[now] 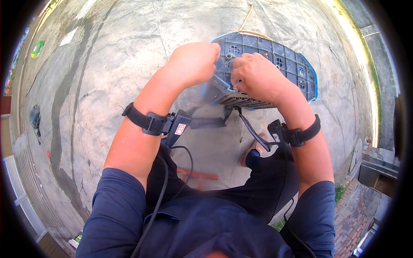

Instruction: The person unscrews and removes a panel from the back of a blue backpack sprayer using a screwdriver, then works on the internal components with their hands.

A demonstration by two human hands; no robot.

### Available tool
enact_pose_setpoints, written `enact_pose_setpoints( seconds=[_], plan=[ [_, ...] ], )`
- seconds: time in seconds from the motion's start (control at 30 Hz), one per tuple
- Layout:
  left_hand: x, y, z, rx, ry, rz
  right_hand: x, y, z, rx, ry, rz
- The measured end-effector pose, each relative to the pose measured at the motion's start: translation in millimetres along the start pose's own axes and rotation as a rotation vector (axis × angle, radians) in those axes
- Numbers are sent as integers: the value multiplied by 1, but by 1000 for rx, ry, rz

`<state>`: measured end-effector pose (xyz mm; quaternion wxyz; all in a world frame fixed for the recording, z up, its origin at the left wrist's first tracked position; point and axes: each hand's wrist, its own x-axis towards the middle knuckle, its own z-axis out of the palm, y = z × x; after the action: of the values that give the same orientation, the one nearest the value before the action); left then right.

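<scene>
A dark blue plastic unit [294, 64] with a ribbed panel facing up stands on the ground ahead of me. Round openings dot the panel, and a brighter blue rim runs round it. My left hand [193, 62] is closed in a fist at the panel's left edge. Over the near left part of the panel my right hand [258, 77] is closed too, fingers curled. What either hand grips, if anything, is too small or hidden to make out. A short peg [229, 56] stands up from the panel between the hands. Dark straps [249, 124] hang from the unit's near side.
A thin hose or stick [247, 17] runs away behind the unit. My shoe [253, 150] is close to the straps. A reddish bar [198, 174] lies between my legs. Far left are a dark object [35, 118] and a green packet [37, 49]. Cables hang from my wrist-worn devices.
</scene>
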<state>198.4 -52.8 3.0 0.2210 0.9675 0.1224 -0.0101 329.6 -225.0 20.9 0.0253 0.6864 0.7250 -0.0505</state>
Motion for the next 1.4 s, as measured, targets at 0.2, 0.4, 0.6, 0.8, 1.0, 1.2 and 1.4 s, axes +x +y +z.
enact_pose_setpoints(
  seconds=[0.2, 0.4, 0.6, 0.8, 1.0, 1.2, 1.4],
  plan=[
    [0, 1, 0, -1, -18, -19, 5, -4, -2, -90, -52, -30],
    [0, 0, 0, 2, -6, -9, 8, -2, -1, -30, -67, -25],
    [0, 0, 1, -9, -4, -7, 4, 3, -3, 204, -30, 25],
    [-1, -2, -1, -13, -4, -13, 3, 15, -10, 467, 148, 88],
    [1, -2, 2, -42, 20, -14, 37, 5, -22, 363, 469, 115],
    [1, -7, 8, 20, 10, -7, 66, -8, -38, 324, 714, 68],
    [3, 2, -2, 3, -36, -30, -11, 25, -35, 215, 726, 391]
  ],
)
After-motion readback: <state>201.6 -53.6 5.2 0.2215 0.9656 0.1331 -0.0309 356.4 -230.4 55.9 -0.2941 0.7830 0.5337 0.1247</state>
